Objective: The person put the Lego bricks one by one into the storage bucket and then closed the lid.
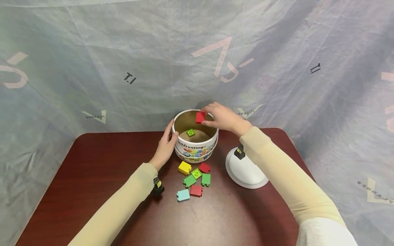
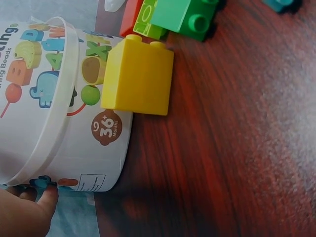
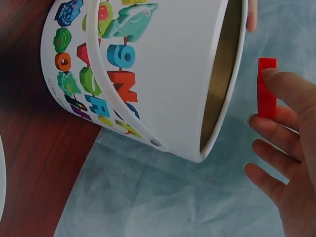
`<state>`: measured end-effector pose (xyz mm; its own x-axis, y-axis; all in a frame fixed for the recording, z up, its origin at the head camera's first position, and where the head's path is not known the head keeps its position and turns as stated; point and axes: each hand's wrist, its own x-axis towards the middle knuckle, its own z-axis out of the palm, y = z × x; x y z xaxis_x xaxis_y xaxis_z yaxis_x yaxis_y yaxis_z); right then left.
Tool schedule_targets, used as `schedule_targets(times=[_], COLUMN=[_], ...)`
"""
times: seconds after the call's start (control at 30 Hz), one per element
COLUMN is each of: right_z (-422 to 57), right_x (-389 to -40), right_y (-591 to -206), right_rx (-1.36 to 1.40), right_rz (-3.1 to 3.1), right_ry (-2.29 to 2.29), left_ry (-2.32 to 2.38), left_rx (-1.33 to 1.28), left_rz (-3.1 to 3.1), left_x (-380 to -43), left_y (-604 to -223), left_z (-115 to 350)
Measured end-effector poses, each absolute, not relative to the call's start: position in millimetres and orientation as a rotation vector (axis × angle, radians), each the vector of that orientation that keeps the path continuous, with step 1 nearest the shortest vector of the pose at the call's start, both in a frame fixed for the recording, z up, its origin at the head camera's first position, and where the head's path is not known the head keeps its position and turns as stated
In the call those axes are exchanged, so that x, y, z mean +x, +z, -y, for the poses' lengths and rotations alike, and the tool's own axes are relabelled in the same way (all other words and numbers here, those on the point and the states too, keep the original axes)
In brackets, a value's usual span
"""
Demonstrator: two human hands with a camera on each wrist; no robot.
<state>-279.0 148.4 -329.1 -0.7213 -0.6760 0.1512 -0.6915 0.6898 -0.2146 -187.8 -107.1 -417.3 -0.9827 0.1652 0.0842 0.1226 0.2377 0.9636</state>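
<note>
A white printed bucket (image 1: 194, 152) stands upright at the back of the table, with a green brick (image 1: 190, 132) on its floor. My left hand (image 1: 164, 147) rests against the bucket's left side, fingers and thumb stretched along the wall near the rim. Above the bucket's mouth, my right hand (image 1: 222, 117) pinches a red brick (image 1: 200, 117) between thumb and fingers. In the right wrist view that red brick (image 3: 267, 89) is just outside the rim line, and the other fingers are spread below it. A yellow brick (image 2: 139, 76) lies close by the bucket's base.
In front of the bucket lie several bricks: red (image 1: 196, 191), green (image 1: 206, 179), lime green (image 1: 196, 173) and light blue (image 1: 183, 195). A white lid (image 1: 246, 172) sits to the right, partly beneath the right forearm. Grey cloth (image 1: 147, 92) hangs behind the table.
</note>
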Motion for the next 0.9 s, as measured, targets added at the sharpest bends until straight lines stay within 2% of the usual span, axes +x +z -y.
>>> schedule_targets(times=[0.47,0.9], right_z=[-141,-133], right_x=[-290,-285], right_y=[-340,-354], right_rx=[1.164,1.195], right_rz=[2.838,2.870], right_ry=[0.353,0.343], left_ry=[1.907,1.901], left_rx=[0.275,0.269], left_rz=[-2.447,-2.468], left_x=[-193,-194], left_y=[-419,-419], left_z=[108,110])
